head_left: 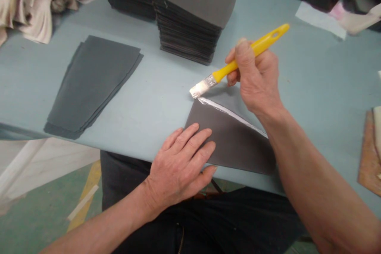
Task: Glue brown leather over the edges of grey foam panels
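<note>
My right hand (257,73) is closed around the yellow handle of a paintbrush (222,72). The brush's white-coated bristles are at the far left corner of a dark grey panel (238,143), whose exact material I cannot tell. A band of white paste (232,116) runs along the panel's far edge, from the bristles to beneath my right forearm. My left hand (186,158) lies flat with fingers stretched out over the panel's left part and near edge. The panel's right end is partly hidden behind my right forearm.
Several similar grey panels (95,83) lie in a low pile on the left. Tall stacks of dark panels (190,20) stand at the back. Crumpled beige cloth (32,4) is at the back left, and a brown board (369,154) at the right edge. The blue-green table (143,115) ends close to my body.
</note>
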Demonstrator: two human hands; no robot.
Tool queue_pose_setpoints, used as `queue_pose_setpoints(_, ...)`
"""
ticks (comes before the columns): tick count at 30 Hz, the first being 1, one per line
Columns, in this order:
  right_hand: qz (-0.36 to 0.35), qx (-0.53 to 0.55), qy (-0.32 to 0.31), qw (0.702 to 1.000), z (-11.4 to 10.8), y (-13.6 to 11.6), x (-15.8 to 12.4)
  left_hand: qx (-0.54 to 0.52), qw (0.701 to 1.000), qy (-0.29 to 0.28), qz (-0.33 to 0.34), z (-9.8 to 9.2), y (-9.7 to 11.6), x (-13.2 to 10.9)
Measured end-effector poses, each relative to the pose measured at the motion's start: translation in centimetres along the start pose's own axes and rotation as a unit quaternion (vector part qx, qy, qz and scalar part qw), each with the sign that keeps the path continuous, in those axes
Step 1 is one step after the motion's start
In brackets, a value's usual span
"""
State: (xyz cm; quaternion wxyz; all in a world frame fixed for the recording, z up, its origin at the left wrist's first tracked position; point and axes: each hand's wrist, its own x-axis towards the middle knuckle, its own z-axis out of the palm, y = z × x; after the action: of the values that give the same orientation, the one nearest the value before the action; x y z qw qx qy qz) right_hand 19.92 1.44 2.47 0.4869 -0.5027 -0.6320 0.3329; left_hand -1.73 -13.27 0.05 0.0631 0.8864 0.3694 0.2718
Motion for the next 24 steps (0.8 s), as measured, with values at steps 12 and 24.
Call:
queue_pose_setpoints(12,-0.036,0.091,0.159,0.982,-1.9,-3.9,-2.4,-0.024,1.000,0.009,0.008,-0.1,-0.1,0.0)
queue_pose_setpoints(24,-0.004,0.046,0.079,0.996,-3.9,-6.2,-9.5,-0.205,0.976,-0.055,0.043,-3.8,-6.5,2.6)
